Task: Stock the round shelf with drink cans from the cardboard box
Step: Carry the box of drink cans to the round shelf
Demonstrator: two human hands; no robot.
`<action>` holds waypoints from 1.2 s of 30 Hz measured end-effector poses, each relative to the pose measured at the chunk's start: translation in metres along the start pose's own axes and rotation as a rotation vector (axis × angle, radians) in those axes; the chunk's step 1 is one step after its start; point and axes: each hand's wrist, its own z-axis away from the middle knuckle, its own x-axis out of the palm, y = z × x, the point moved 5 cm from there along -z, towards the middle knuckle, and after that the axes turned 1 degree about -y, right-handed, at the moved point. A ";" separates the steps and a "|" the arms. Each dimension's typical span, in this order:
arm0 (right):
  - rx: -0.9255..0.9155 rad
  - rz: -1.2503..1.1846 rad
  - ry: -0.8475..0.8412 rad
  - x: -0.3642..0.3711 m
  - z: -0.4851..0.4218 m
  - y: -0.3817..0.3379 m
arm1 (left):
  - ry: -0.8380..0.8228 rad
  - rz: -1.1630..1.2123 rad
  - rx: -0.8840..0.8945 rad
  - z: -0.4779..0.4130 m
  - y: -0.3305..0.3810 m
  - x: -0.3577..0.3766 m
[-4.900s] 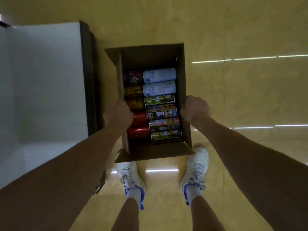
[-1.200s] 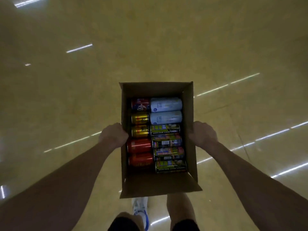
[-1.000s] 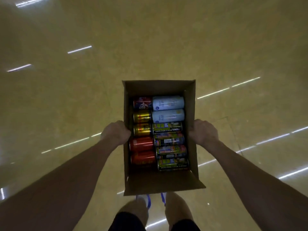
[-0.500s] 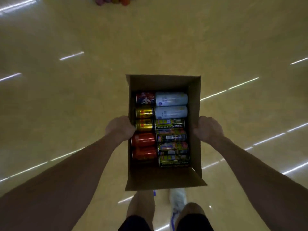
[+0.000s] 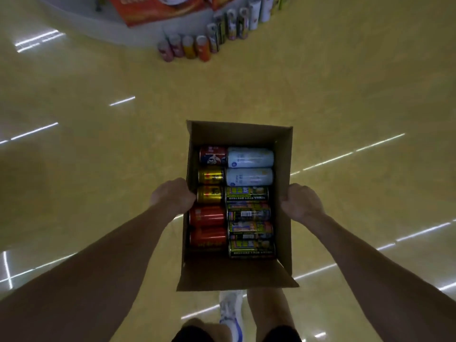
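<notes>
The cardboard box (image 5: 237, 275) is being carried above the floor (image 5: 98, 169), well apart from the round shelf (image 5: 111, 33) ahead. It is probably feeling heavy, and its thin walls may be bending, so a hold under the bottom is looking safer than one at the rims. The left hand (image 5: 172, 197) and the right hand (image 5: 301, 202) are gripping the long side walls, with the fingers curled on them. Inside, eleven cans are lying on their sides: two white cans (image 5: 249, 157), four green cans (image 5: 246, 195), two gold cans (image 5: 211, 176), two red cans (image 5: 207, 215) and one red-and-blue can (image 5: 212, 155).
</notes>
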 end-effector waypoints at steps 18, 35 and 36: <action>0.077 -0.036 0.024 -0.182 -0.194 -0.062 | -0.020 -0.017 0.037 -0.175 0.118 -0.193; 0.227 -0.264 0.055 -0.295 -0.349 -0.041 | -0.022 -0.259 0.199 -0.318 0.294 -0.346; 0.228 -0.278 0.061 -0.300 -0.359 -0.035 | -0.028 -0.269 0.205 -0.324 0.307 -0.351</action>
